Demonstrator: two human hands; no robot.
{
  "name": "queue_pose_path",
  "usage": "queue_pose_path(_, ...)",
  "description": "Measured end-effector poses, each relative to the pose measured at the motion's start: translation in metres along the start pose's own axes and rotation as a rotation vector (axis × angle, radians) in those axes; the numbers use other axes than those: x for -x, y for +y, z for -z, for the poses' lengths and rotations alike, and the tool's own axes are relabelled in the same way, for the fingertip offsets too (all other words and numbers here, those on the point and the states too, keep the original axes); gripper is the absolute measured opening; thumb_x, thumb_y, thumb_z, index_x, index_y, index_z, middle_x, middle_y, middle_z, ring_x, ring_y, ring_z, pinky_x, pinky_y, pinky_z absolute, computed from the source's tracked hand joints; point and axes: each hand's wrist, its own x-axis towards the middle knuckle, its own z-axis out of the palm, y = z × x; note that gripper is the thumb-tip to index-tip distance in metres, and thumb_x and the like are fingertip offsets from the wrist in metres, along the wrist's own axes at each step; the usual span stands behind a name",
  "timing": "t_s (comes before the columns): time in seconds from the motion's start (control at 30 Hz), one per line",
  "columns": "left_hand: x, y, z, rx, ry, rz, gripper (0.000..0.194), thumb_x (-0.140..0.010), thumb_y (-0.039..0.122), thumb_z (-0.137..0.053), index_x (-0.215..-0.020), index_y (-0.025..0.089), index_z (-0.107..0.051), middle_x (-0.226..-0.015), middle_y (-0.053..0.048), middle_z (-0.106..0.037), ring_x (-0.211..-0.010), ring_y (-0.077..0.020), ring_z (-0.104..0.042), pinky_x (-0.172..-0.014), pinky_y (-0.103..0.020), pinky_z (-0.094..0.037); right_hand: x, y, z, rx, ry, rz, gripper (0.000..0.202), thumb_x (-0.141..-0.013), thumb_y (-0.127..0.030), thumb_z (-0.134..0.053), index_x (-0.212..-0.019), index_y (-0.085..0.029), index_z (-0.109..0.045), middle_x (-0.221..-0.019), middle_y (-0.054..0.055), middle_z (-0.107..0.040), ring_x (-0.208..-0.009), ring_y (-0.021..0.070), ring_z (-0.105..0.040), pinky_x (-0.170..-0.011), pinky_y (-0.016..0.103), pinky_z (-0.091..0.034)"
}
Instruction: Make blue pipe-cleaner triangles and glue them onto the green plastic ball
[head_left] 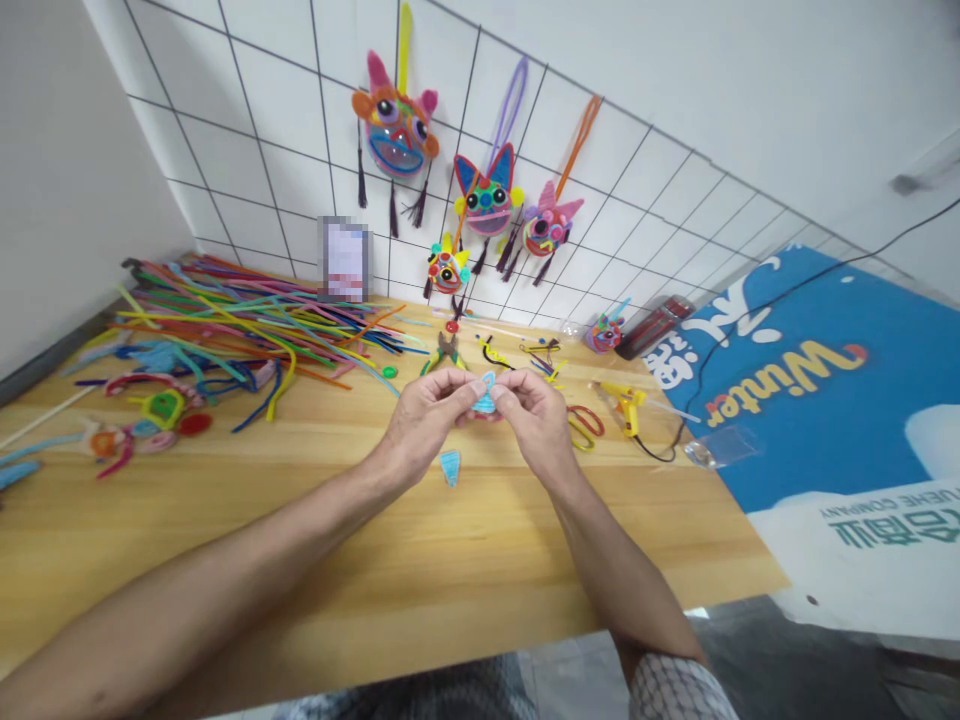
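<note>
Between both hands is a light blue pipe-cleaner piece (486,402), wound into a ribbed shape with a small loop at its top. My left hand (433,410) pinches it from the left, thumb and fingers closed. From the right, my right hand (534,412) grips the same piece, its thumb pressed on the front. Something pinkish shows just under the fingers, too small to make out. A second light blue wound piece (450,467), tapering toward me, lies on the wooden table (360,590) just below my hands.
Many coloured pipe cleaners (247,320) are heaped at the back left. Pliers (448,350) lie behind my hands, scissors (586,425) and a yellow glue gun (628,405) to the right. Decorated masks (487,195) hang on the wall grid. A blue printed board (810,370) borders the right side.
</note>
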Motion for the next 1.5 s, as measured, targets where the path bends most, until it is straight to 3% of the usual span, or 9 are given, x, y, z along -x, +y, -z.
queue_pose_path(0.23,0.001,-0.003,-0.001,0.176,0.004,0.004,0.028,-0.075,0.04,-0.083,-0.081,0.017,-0.069,-0.066,0.001,-0.068,-0.06,-0.012,-0.058,-0.058,-0.024,-0.045,0.003,0.003,-0.006,-0.005,-0.037,-0.03,0.025,-0.085,-0.044,-0.071,-0.091,-0.021,-0.064,-0.077,-0.001,-0.071,-0.068,0.0138,-0.065,-0.065,0.027,-0.052)
queue_pose_path(0.47,0.001,-0.002,-0.001,0.09,-0.009,0.006,0.024,-0.074,0.035,-0.084,-0.082,0.016,-0.073,-0.076,0.0,-0.07,-0.068,-0.0108,-0.057,-0.063,-0.023,-0.043,0.001,-0.002,0.002,0.143,-0.014,-0.007,0.022,-0.084,-0.04,-0.07,-0.077,-0.02,-0.061,-0.064,-0.003,-0.062,-0.059,0.0126,-0.056,-0.06,0.027,-0.045)
queue_pose_path(0.67,0.001,-0.005,0.0,0.118,-0.018,-0.001,0.021,-0.075,0.034,-0.082,-0.082,0.017,-0.072,-0.069,0.002,-0.064,-0.061,-0.0103,-0.051,-0.061,-0.025,-0.04,0.004,-0.008,0.002,0.188,-0.044,0.052,0.021,-0.089,-0.039,-0.063,-0.079,-0.021,-0.063,-0.072,-0.001,-0.066,-0.066,0.0144,-0.061,-0.065,0.028,-0.049)
queue_pose_path(0.93,0.002,-0.007,0.001,0.071,-0.029,-0.008,0.018,-0.076,0.032,-0.08,-0.074,0.017,-0.07,-0.065,0.002,-0.064,-0.06,-0.0102,-0.05,-0.062,-0.025,-0.038,0.009,-0.007,-0.001,0.282,0.03,0.11,0.019,-0.088,-0.035,-0.063,-0.074,-0.022,-0.063,-0.069,0.0,-0.067,-0.064,0.0154,-0.063,-0.063,0.028,-0.05)
queue_pose_path(1.33,0.006,-0.007,-0.005,0.207,-0.034,0.071,0.027,-0.079,0.043,-0.077,-0.076,0.018,-0.068,-0.066,0.001,-0.061,-0.062,-0.0129,-0.052,-0.062,-0.027,-0.039,0.004,-0.001,0.0,0.155,0.084,0.053,0.018,-0.086,-0.034,-0.065,-0.073,-0.021,-0.064,-0.062,-0.003,-0.064,-0.058,0.013,-0.059,-0.059,0.026,-0.047)
queue_pose_path(1.5,0.006,-0.011,-0.003,0.11,-0.027,0.024,0.026,-0.081,0.041,-0.077,-0.076,0.017,-0.069,-0.064,0.002,-0.061,-0.06,-0.0116,-0.05,-0.062,-0.026,-0.04,0.002,-0.001,0.001,0.129,0.078,0.04,0.017,-0.084,-0.033,-0.065,-0.073,-0.021,-0.063,-0.06,-0.003,-0.062,-0.057,0.0127,-0.057,-0.058,0.026,-0.046)
